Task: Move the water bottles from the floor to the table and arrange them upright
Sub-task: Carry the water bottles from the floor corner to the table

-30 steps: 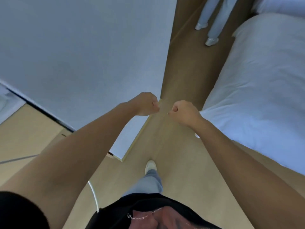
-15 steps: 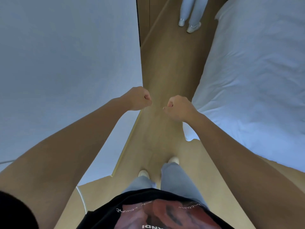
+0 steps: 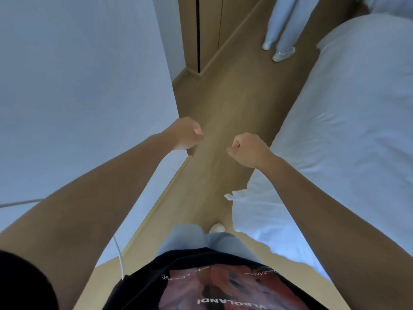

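No water bottle and no table show in the head view. My left hand (image 3: 186, 134) is held out in front of me as a closed fist with nothing in it, over the edge of the wooden floor by the wall. My right hand (image 3: 248, 151) is also a closed, empty fist, a short gap to the right of the left one, beside the bed. Both forearms stretch forward from the bottom corners of the view.
A white wall (image 3: 78, 86) runs along the left. A bed with white bedding (image 3: 346, 130) fills the right. A narrow strip of wooden floor (image 3: 225, 104) lies between them. Another person's legs (image 3: 281, 30) stand at its far end by a wooden door (image 3: 201, 30).
The view has swung so the floor strip runs straight ahead and more of the far door shows. My fists have drifted slightly apart. My feet have stepped forward.
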